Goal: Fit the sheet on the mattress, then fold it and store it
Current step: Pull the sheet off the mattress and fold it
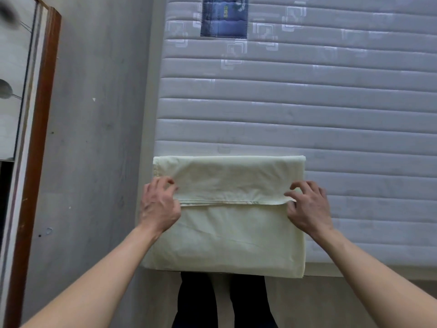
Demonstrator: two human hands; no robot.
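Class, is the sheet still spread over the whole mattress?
No: the sheet lies folded at the near edge, most of the mattress bare.

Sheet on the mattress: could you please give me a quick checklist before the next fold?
1. Left hand grips the sheet at its folded hem: ok.
2. Right hand pinches the hem's other end: ok.
3. Hem runs straight between the hands: ok.
4. Far edge square: ok.
5. Sheet fully on the mattress: not ok, near edge overhangs.
6. Layers underneath aligned: cannot tell.
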